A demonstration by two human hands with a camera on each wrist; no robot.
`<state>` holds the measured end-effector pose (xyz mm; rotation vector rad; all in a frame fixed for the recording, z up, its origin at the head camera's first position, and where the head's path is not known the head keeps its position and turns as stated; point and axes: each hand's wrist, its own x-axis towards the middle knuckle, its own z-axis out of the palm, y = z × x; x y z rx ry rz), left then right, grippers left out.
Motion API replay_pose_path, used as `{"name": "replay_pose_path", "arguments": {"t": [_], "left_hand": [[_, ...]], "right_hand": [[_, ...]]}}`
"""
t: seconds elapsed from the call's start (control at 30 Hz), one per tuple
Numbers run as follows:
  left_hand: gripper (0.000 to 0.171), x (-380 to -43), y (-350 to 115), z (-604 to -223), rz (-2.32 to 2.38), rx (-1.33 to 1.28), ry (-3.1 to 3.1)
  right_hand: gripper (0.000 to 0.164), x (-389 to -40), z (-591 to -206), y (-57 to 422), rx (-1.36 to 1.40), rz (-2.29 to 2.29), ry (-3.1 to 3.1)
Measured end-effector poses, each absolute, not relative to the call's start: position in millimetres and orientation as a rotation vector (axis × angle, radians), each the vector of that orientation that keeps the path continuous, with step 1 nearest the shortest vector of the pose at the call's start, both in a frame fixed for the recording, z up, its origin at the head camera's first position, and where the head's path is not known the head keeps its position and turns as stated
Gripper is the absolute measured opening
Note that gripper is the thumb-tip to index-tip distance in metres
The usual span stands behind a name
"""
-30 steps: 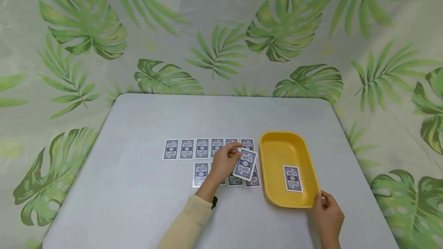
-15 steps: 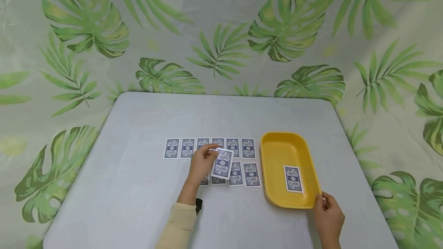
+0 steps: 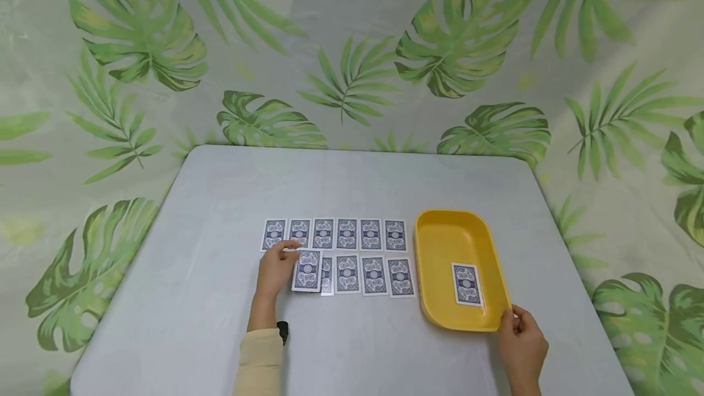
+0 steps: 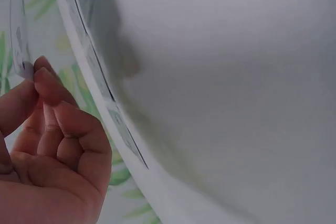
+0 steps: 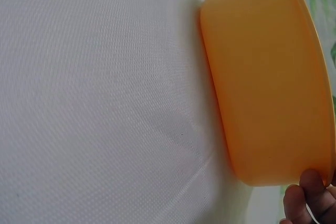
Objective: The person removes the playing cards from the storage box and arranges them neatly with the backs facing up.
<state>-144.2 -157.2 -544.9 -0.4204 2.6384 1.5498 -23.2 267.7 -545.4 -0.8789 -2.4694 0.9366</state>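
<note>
My left hand pinches a playing card by its upper left corner, blue patterned back up. In the head view this card overlaps the left end of the front row of cards, partly covering a face-down card. The left wrist view has the pinched card nearly edge-on between thumb and fingertips, raised above the white surface. At the right, my right hand grips the near right corner of a yellow tray. One face-down card lies inside the tray.
A back row of several face-down cards lies on the white table, with a shorter front row nearer me. The tray stands just right of both rows. A leaf-patterned cloth hangs behind the table.
My left hand has carried the pinched card leftward along the front row, from its right end to its left end. The right hand and the tray have stayed in place.
</note>
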Motion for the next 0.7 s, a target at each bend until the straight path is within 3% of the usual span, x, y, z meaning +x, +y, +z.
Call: {"name": "replay_pose_path", "arguments": {"t": [0.3, 0.7], "left_hand": [[0.019, -145.5, -182.4, -553.5, 1.372, -0.468, 2.686], [0.021, -145.2, -182.1, -554.5, 1.308, -0.493, 2.671]], "right_hand": [[0.03, -21.7, -546.0, 267.0, -0.905, 0.942, -2.468], [0.028, -22.7, -543.8, 267.1, -0.867, 0.945, -2.465]]}}
